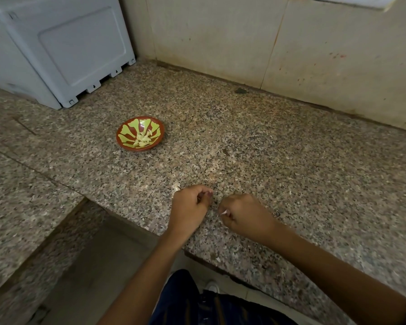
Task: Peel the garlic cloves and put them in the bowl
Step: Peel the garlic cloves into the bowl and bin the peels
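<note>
1. Where speckled granite worktop [267, 148] meets stained beige wall tiles [220, 43], a grey box [56, 48] fills the far-left corner.
2. Peeled pale cloves [143, 137] lie heaped in the red-green bowl [124, 132], left of centre.
3. By the near edge, the right hand [246, 214] pinches a white garlic scrap [223, 212]; the left hand [190, 207] curls, contents hidden.

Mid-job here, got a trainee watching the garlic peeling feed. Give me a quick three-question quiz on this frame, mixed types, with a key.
1. True or false: the bowl already has peeled cloves in it.
2. Multiple choice: where is the bowl relative to the hands? A) farther back and toward the person's left B) between the two hands C) at the counter's front edge by the person's right
3. Short answer: what shows at the fingers of the right hand?

Key:
1. True.
2. A.
3. A small white bit, likely garlic or its skin; too small to tell which. The left hand is curled too, its contents hidden.
</note>
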